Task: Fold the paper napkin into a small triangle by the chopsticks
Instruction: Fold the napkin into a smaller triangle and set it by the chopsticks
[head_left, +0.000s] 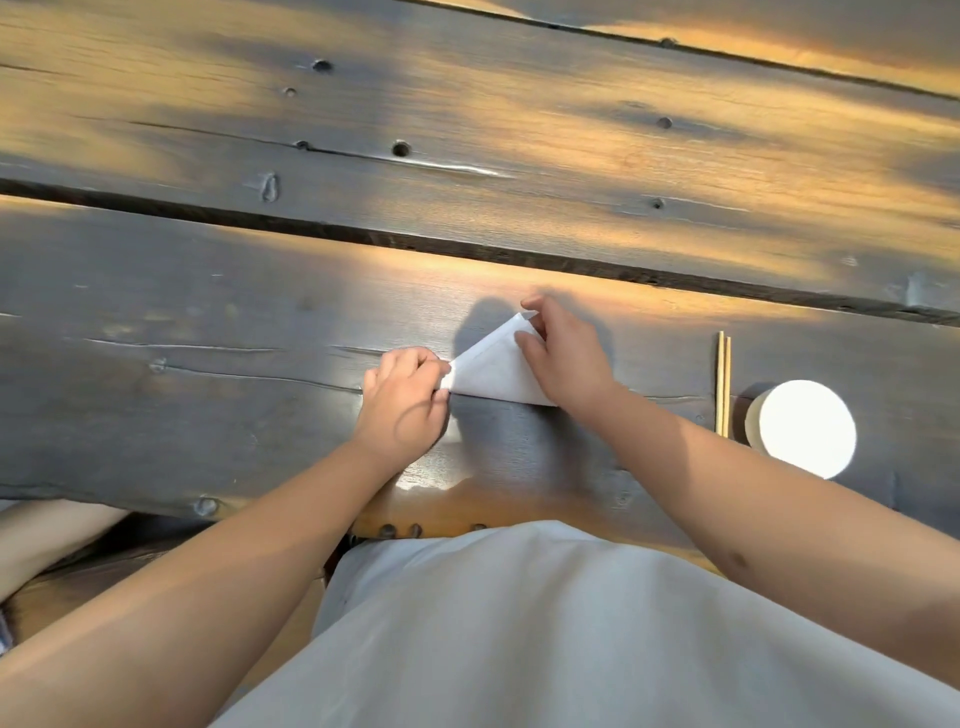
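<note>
A white paper napkin (493, 369), folded to a triangle, lies on the dark wooden table (208, 374) in front of me. My left hand (405, 400) pinches the napkin's left corner between curled fingers and thumb. At the napkin's upper right corner my right hand (566, 353) pinches the paper, and it covers the right side of the triangle. A pair of light wooden chopsticks (723, 384) lies to the right, apart from the napkin, pointing away from me.
A round white bowl (805, 428) stands just right of the chopsticks. A dark gap (363, 236) runs across the planks beyond the napkin. The table's near edge (156, 506) is close to my body. A person's arm (47, 535) shows at lower left.
</note>
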